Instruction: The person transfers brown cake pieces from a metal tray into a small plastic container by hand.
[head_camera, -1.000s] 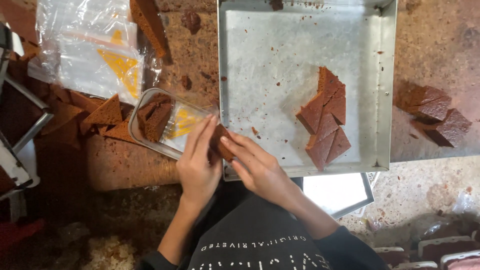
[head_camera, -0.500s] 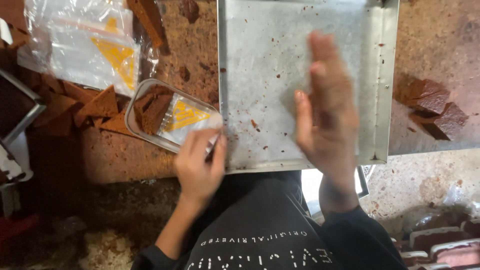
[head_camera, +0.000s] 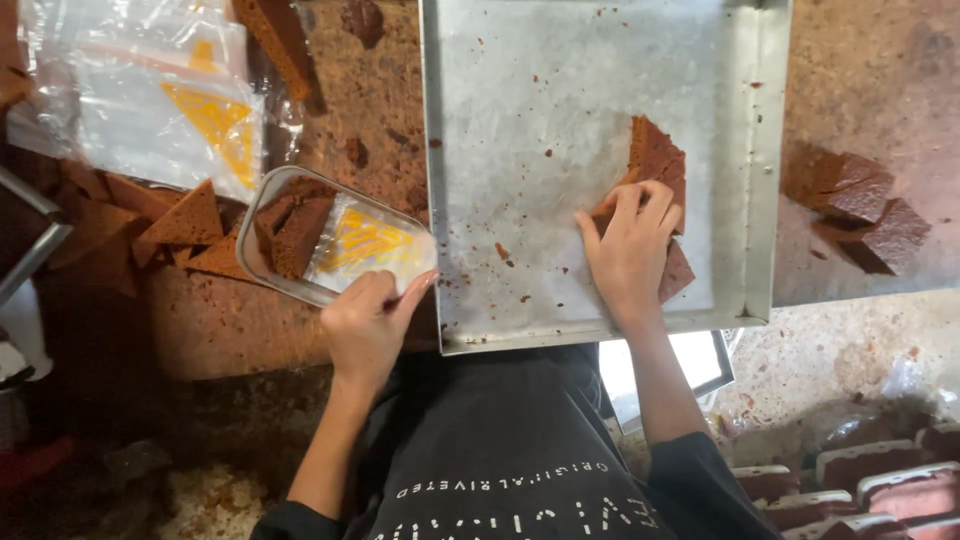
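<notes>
Brown triangular cake slices (head_camera: 655, 160) lie stacked near the right side of the square grey metal tray (head_camera: 520, 120), and the right hand (head_camera: 630, 250) lies flat on top of them, its fingers (head_camera: 625, 205) spread and pressing down, not curled around any one slice. Nearer the body, the left hand (head_camera: 368, 322) holds the near end of a clear plastic packet with a yellow print (head_camera: 335, 245), thumb and fingers pinched on its edge; dark cake pieces (head_camera: 290, 228) sit inside the far end of the packet. Both rest on a crumb-covered brown worktop (head_camera: 200, 330). Just left of the packet, loose brown triangular wedges (head_camera: 185, 220) lie on the worktop. Farther off at upper left lies a heap of empty clear bags with yellow prints (head_camera: 150, 100). Beyond the tray's right rim sit two dark brown cake blocks (head_camera: 860, 210).
</notes>
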